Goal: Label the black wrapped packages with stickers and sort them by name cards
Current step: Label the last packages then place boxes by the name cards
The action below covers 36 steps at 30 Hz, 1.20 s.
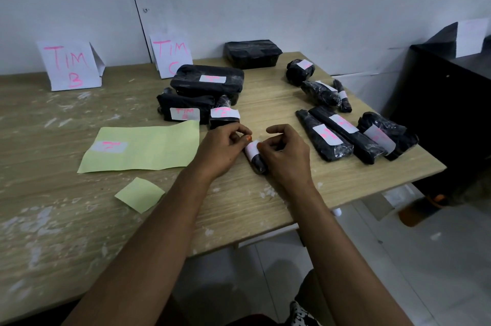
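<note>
A small black wrapped package (pixel 258 163) lies on the wooden table (pixel 79 219) between my hands, with a white sticker (pixel 252 149) round its far end. My left hand (pixel 222 147) pinches the sticker's left edge. My right hand (pixel 285 151) curls over the package's right side and pinches the sticker. A yellow-green backing sheet (pixel 148 149) with one pink-marked sticker (pixel 109 146) lies to the left. Name cards "TIM B" (pixel 69 65) and "TIM C" (pixel 171 56) lean against the wall. Three labelled packages (pixel 207 81) sit by the TIM C card.
Several labelled packages (pixel 345 129) lie at the table's right side, and an unlabelled block (pixel 252 53) sits at the back. A small yellow-green paper scrap (pixel 139 194) lies near the front. A black cabinet (pixel 449 102) stands right of the table's edge.
</note>
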{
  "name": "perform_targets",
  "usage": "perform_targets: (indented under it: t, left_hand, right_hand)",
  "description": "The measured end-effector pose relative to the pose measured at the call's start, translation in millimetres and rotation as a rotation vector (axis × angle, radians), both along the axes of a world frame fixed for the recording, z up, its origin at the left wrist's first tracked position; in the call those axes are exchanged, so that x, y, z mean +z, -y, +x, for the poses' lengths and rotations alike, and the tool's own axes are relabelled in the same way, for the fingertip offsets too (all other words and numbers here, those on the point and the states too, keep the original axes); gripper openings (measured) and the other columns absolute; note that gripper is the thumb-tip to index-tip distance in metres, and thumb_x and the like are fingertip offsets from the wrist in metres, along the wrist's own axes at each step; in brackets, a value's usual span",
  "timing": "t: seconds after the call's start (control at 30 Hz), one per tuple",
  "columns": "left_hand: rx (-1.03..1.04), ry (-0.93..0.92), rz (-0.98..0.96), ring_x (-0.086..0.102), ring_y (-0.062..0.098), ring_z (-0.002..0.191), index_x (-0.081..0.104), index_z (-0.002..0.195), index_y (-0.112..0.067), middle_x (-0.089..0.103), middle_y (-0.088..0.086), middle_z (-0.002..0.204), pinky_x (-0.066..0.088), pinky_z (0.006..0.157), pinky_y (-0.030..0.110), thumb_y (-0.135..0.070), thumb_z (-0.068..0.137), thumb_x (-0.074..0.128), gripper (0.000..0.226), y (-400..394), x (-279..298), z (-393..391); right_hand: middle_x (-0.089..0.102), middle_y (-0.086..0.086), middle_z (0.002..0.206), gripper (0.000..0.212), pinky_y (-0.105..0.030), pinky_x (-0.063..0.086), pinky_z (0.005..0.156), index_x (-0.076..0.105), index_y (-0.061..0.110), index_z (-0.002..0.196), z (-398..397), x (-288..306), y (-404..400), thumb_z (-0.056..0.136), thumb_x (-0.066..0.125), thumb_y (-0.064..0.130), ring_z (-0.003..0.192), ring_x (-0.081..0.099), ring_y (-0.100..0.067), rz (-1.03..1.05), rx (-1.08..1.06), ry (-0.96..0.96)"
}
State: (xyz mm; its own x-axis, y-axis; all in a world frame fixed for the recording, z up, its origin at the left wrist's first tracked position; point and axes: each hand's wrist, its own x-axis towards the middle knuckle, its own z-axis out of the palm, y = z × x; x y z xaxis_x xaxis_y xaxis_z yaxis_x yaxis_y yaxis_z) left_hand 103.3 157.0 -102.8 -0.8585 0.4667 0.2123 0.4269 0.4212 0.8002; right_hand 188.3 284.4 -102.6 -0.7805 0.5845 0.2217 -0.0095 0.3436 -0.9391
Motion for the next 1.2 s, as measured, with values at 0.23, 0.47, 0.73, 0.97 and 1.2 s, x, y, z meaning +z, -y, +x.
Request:
perform_targets:
  t: [0.23, 0.47, 0.73, 0.97, 1.2]
  left_hand:
    - [-0.066, 0.099, 0.042, 0.058, -0.014, 0.077, 0.072, 0.112, -0.023, 0.069, -0.011, 0.095, 0.041, 0.065, 0.003, -0.018, 0.096, 0.059, 0.021, 2, 4, -1]
    - [-0.049, 0.157, 0.066, 0.053, -0.004, 0.058, 0.072, 0.103, -0.023, 0.064, -0.015, 0.08, 0.042, 0.059, 0.013, -0.023, 0.1, 0.048, 0.024, 3, 7, -1]
    - [-0.14, 0.11, -0.003, 0.062, -0.004, 0.074, 0.067, 0.108, -0.037, 0.069, -0.012, 0.095, 0.049, 0.07, 0.022, -0.049, 0.078, 0.075, 0.033, 7, 4, 0]
    - [-0.184, 0.187, 0.036, 0.05, -0.007, 0.053, 0.063, 0.111, -0.029, 0.063, -0.012, 0.111, 0.039, 0.054, 0.011, -0.032, 0.063, 0.09, 0.055, 9, 7, -2]
    - [-0.232, 0.25, 0.013, 0.044, -0.001, 0.049, 0.062, 0.117, -0.022, 0.061, -0.029, 0.06, 0.037, 0.05, 0.01, -0.019, 0.067, 0.088, 0.056, 13, 11, -5]
  right_hand:
    - [0.07, 0.006, 0.069, 0.02, -0.022, 0.047, 0.054, 0.065, 0.023, 0.098, 0, -1, 1, 0.081, 0.071, 0.013, 0.06, 0.064, -0.007, -0.011, 0.038, 0.06]
    - [0.071, 0.003, 0.067, 0.016, -0.029, 0.054, 0.057, 0.067, 0.02, 0.092, 0, 0, 0, 0.079, 0.072, 0.012, 0.062, 0.068, -0.012, -0.009, 0.021, 0.053]
    - [0.072, 0.0, 0.074, 0.022, -0.029, 0.053, 0.057, 0.065, 0.023, 0.095, -1, -1, -4, 0.08, 0.074, 0.01, 0.066, 0.069, -0.012, -0.088, 0.015, 0.01]
    - [0.068, -0.005, 0.085, 0.028, -0.024, 0.054, 0.053, 0.064, 0.019, 0.1, 3, 4, -2, 0.077, 0.079, 0.013, 0.067, 0.066, -0.01, -0.139, 0.043, 0.015]
    - [0.069, -0.003, 0.083, 0.021, -0.036, 0.058, 0.056, 0.064, 0.021, 0.102, 0, 2, -3, 0.083, 0.075, 0.017, 0.072, 0.068, -0.018, -0.085, 0.084, 0.06]
